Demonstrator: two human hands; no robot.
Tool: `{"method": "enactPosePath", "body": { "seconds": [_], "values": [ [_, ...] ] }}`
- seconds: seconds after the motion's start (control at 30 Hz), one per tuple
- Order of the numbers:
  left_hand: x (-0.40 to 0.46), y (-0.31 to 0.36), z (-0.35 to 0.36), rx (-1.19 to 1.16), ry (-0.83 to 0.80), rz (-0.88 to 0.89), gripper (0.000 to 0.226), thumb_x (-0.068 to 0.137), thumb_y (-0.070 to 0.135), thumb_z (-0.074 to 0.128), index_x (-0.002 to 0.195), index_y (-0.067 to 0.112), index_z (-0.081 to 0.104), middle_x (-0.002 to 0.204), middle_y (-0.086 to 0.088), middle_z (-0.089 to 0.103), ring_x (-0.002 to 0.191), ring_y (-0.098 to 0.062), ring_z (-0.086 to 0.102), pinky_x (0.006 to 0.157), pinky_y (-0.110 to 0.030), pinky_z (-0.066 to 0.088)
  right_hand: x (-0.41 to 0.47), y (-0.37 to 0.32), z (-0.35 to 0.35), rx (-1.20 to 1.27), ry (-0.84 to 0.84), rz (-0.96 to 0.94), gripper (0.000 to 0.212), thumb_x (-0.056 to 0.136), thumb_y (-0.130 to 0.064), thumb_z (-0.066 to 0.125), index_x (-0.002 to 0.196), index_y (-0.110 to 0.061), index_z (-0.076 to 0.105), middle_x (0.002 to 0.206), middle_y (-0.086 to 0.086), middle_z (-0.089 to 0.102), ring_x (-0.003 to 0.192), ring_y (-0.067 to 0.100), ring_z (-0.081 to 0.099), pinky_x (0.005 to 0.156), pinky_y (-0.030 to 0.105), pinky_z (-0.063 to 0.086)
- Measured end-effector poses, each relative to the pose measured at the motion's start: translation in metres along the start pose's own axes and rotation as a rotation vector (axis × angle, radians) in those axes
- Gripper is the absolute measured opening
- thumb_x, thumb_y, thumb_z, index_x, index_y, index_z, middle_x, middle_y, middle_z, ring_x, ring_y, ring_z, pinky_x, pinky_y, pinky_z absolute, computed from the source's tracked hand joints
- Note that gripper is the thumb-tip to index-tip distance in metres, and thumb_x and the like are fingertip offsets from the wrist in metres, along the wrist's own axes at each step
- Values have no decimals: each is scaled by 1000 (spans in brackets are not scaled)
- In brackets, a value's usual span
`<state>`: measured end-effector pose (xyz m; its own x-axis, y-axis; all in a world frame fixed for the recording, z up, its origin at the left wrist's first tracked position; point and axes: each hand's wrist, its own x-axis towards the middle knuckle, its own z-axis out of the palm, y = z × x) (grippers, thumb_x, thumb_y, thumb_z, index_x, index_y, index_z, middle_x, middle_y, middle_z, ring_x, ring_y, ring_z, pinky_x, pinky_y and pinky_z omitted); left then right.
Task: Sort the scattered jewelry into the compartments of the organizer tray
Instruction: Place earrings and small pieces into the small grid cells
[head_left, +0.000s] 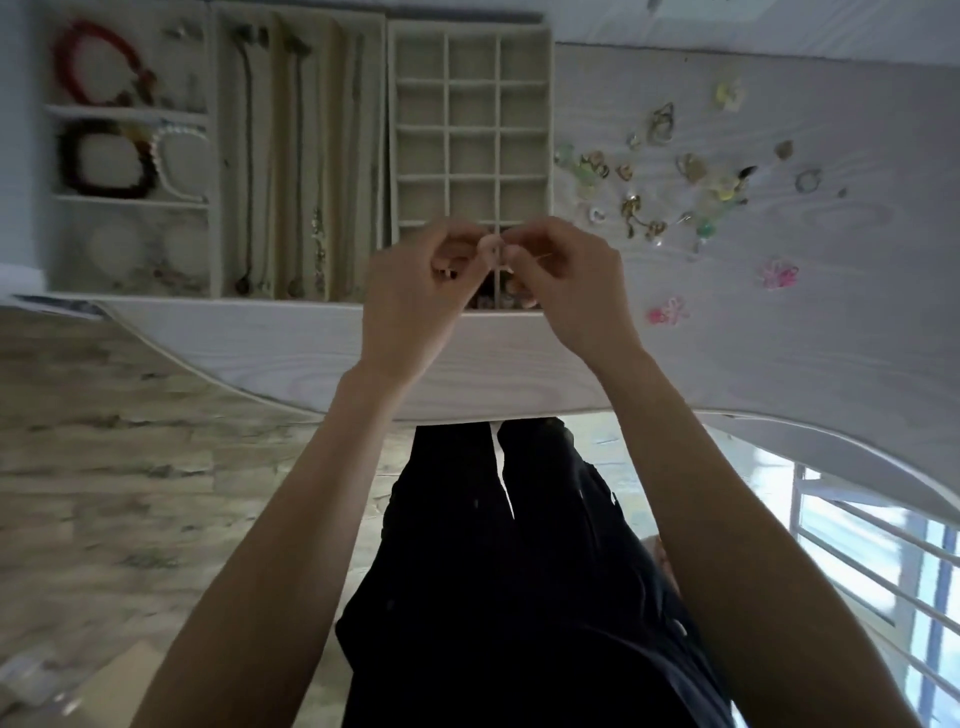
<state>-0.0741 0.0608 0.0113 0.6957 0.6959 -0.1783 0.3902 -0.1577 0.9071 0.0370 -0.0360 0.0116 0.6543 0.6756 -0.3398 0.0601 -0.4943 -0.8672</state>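
- Pinching together over the near edge of the grid tray (470, 111), the left hand (415, 291) and right hand (563, 283) meet fingertip to fingertip, with a small pale piece (492, 248) caught between them; it is too blurred to name.
- The fingers of both hands curl tight round it, thumbs against forefingers. A thin pale line juts from the right hand's fingers, perhaps a hook or a post.
- My guess is that two hands are used because the piece is tiny and needs turning or fastening before it drops into a cell.
- The hands hover above the tray's nearest cells, where a few small dark items already lie, so the piece likely belongs there.
- Most cells in the grid tray look bare.
- The scattered jewelry (691, 171), gold, green and yellow bits, lies on the white table (779, 338) to the right of the tray, with two pink pieces (776, 274) nearer the person.
- Further left, necklaces (298, 156) lie in long slots and bracelets (98, 62) in wide sections, which suits each one's shape.
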Motion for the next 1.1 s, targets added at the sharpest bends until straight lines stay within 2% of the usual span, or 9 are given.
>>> {"method": "enactPosePath", "body": {
  "seconds": [0.13, 0.3, 0.37, 0.47, 0.57, 0.77, 0.9, 1.0, 1.1],
  "values": [
    [14, -7, -14, -5, -14, -7, 14, 87, 23, 69, 98, 17, 65, 84, 19, 65, 79, 9, 61, 66, -7, 42, 12, -5, 3, -17, 22, -33, 9, 84, -12, 67, 86, -21, 65, 71, -6, 66, 68, 13, 65, 67, 34, 56],
    [27, -14, -26, 142, -80, 21, 15, 91, 30, 63, 103, 22, 66, 83, 21, 64, 74, 8, 58, 65, -7, 40, 18, -14, 11, -139, 25, -66, 12, 80, -15, 72, 91, -14, 73, 74, -11, 66, 69, -3, 62, 68, 11, 49],
    [30, -19, -27, 258, -111, 57, 19, 93, 33, 59, 109, 26, 66, 91, 15, 64, 83, 7, 58, 72, -7, 39, 18, -13, 10, -158, 32, -54, 21, 80, -12, 71, 102, -11, 71, 85, -5, 69, 76, -2, 63, 74, 12, 51],
    [31, -26, -29, 480, -72, 165, 28, 94, 32, 56, 119, 21, 64, 117, 0, 58, 111, -14, 49, 92, -7, 25, 15, -11, 9, -178, 120, -87, 23, 83, -6, 63, 106, -9, 68, 95, 1, 69, 82, 10, 65, 79, 22, 54],
    [25, -30, -34, 570, 11, 268, 23, 93, 22, 57, 112, 14, 67, 113, -6, 59, 109, -22, 52, 92, -8, 25, 11, -6, 9, -276, 181, -149, 21, 81, -4, 61, 98, -12, 70, 94, 2, 65, 75, 11, 59, 71, 14, 46],
    [15, -38, -39, 648, -52, 325, 20, 90, 24, 59, 105, 14, 68, 101, -9, 60, 99, -25, 54, 86, -21, 32, 10, 4, 26, -595, 225, -315, 4, 76, -13, 69, 80, -12, 71, 90, 6, 61, 87, 27, 52, 67, 23, 35],
    [19, -37, -30, 679, -39, 326, 26, 89, 33, 58, 97, 11, 70, 100, -8, 60, 96, -25, 54, 85, -23, 35, 17, -1, 33, -689, 204, -302, 16, 80, -29, 69, 82, -13, 74, 93, 8, 60, 93, 30, 50, 76, 28, 39],
    [20, -39, -25, 679, -38, 327, 27, 88, 33, 58, 98, 11, 70, 102, -8, 60, 98, -26, 53, 84, -25, 38, 24, -4, 38, -751, 158, -231, 31, 88, -42, 59, 91, -16, 74, 103, 5, 56, 102, 26, 45, 84, 24, 31],
    [19, -40, -24, 622, -29, 278, 26, 86, 29, 61, 105, 12, 67, 106, -9, 58, 103, -26, 51, 87, -19, 33, 29, -3, 41, -667, 177, -174, 26, 85, -42, 63, 91, -19, 74, 101, 0, 52, 102, 21, 43, 82, 19, 26]
  ]
}}
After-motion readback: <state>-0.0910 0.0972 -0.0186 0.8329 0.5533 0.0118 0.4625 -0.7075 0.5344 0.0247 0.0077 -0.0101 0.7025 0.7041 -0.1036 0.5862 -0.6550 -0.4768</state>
